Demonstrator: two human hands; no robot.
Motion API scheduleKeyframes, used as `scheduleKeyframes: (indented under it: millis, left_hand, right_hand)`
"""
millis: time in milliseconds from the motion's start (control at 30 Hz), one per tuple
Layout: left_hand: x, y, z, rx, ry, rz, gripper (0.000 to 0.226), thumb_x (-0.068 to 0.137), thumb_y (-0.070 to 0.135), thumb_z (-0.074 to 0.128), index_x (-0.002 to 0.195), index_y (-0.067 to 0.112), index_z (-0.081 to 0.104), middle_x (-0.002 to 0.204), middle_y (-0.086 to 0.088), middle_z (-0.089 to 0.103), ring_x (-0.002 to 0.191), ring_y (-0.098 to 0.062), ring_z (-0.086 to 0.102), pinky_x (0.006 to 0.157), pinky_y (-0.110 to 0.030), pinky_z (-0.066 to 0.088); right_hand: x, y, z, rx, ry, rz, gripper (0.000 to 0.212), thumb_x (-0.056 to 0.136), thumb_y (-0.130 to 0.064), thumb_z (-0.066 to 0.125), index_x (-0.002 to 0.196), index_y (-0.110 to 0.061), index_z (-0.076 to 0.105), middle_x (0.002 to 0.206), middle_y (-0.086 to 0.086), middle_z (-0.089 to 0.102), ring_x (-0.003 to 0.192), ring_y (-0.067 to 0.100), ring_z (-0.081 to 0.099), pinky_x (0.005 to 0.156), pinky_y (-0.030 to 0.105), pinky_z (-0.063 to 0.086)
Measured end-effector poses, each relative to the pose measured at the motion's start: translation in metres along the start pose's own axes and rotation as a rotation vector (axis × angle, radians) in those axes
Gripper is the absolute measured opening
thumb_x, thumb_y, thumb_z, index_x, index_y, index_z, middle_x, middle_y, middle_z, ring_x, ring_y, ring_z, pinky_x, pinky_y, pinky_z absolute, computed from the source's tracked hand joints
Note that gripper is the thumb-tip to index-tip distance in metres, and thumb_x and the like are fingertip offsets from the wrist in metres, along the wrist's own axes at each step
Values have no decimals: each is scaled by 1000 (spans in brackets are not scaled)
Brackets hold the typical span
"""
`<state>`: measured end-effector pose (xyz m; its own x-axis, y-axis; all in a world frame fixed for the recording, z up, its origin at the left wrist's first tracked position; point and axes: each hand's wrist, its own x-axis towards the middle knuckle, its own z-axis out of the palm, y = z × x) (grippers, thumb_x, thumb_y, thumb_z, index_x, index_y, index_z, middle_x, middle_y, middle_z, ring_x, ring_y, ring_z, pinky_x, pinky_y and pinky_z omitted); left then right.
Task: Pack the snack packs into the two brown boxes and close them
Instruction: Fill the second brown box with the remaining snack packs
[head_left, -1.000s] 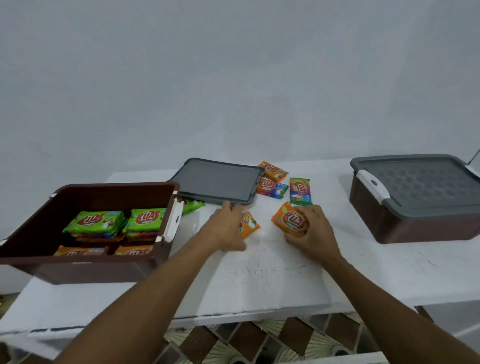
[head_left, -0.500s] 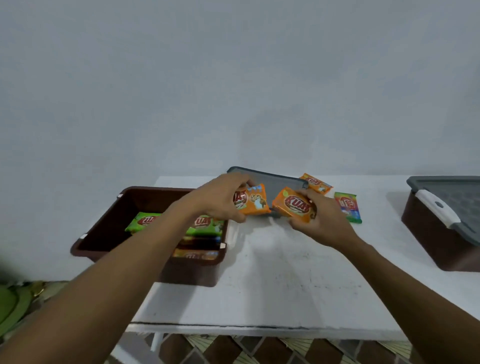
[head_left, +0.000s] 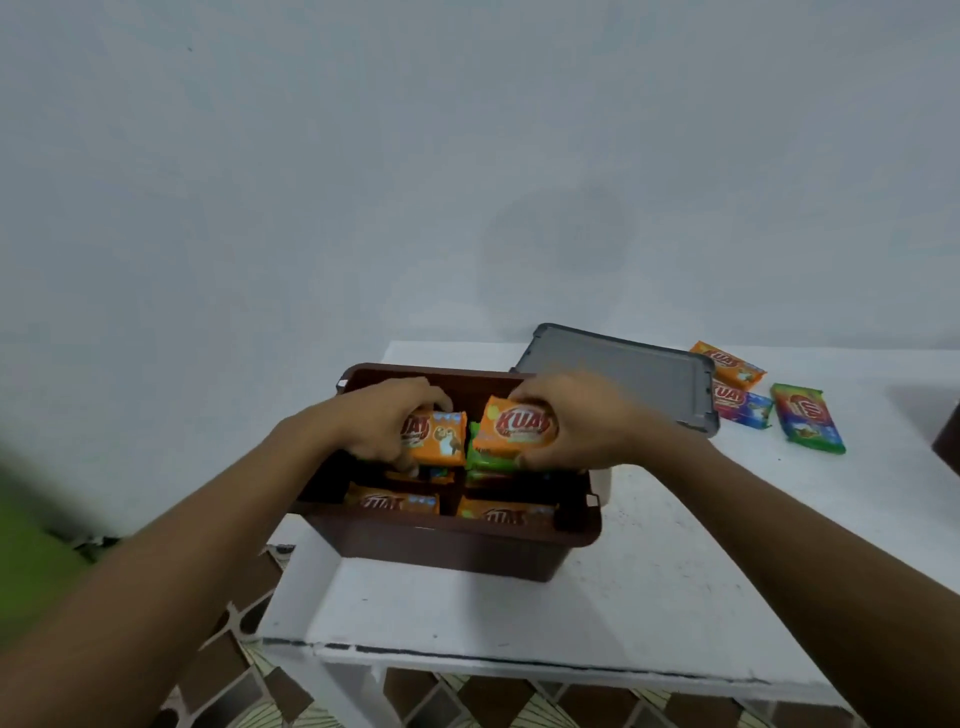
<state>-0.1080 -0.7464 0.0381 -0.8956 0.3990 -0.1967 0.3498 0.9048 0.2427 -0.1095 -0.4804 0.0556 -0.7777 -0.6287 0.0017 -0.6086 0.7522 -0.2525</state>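
With each hand's grip closed on an orange pack, left hand (head_left: 387, 426) and right hand (head_left: 576, 421) should lay them flat atop the rows inside the open brown box (head_left: 457, 545)

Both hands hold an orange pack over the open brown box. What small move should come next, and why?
Probably lower and release both packs. The left hand and right hand each hold an orange pack just above the packs already in the open brown box, so they only need setting down.
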Motion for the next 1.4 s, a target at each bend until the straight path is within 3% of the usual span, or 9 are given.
scheduleKeyframes:
  millis: [133,267,600,700,933,1000,1100,1267,1400]
  left_hand:
    - [-6,-20,6,-27,-188,0,83,60,35,90,132,30,49,116,13,47,105,-12,50,90,-31,48]
    - [-8,-23,10,-56,-382,73,47,75,49,77,117,31,64,113,12,62,104,-11,58,91,-33,49]
    - [-4,-24,12,35,-414,115,28,85,42,69,108,26,71,105,10,68,95,-8,62,85,-29,52]
    - [-1,-24,10,-21,-304,168,23,85,46,68,100,29,72,95,12,70,87,-4,64,80,-32,55]
    - [19,-1,10,-114,111,246,19,91,34,64,108,25,67,84,9,65,75,-8,61,70,-36,54]
    - [28,11,10,-77,188,261,21,91,35,63,110,25,66,93,10,63,82,-6,59,74,-37,54]
    - [46,32,12,-42,278,276,24,93,38,59,113,26,64,107,8,59,97,-10,54,84,-38,50]
    - [73,64,14,-7,383,305,26,92,41,58,113,26,63,112,7,54,104,-12,46,89,-37,44]
    - [93,86,17,-29,433,318,26,92,44,57,110,28,66,112,10,53,102,-10,44,87,-36,43]
  right_hand:
    - [12,-20,21,-74,-289,-34,73,75,-58,72,136,-27,48,121,-5,57,107,15,55,92,33,49]
    - [18,-28,37,-154,-437,-78,48,90,-48,61,132,-25,56,119,-2,61,104,19,57,89,36,50]
    - [13,-25,39,-193,-437,-58,35,97,-24,48,129,-37,57,126,-7,59,112,16,54,93,38,49]
    - [11,-25,38,-105,-276,-10,29,97,-24,47,119,-36,62,115,-6,62,103,17,57,87,40,52]
    - [10,43,37,78,606,279,24,94,-6,45,107,-13,64,109,7,65,103,23,56,85,33,44]
    - [4,72,40,154,577,438,32,95,-6,44,123,-12,59,125,10,61,114,23,54,95,35,43]
    - [-14,102,52,54,245,563,46,98,-14,47,143,-16,40,142,11,49,126,27,49,105,41,39]
    - [-51,134,74,-203,40,611,54,99,-49,37,147,-29,24,133,3,51,118,23,52,102,46,41]
    - [-87,154,84,-383,52,567,48,97,-60,27,132,-33,47,114,-1,49,108,18,49,96,40,36]
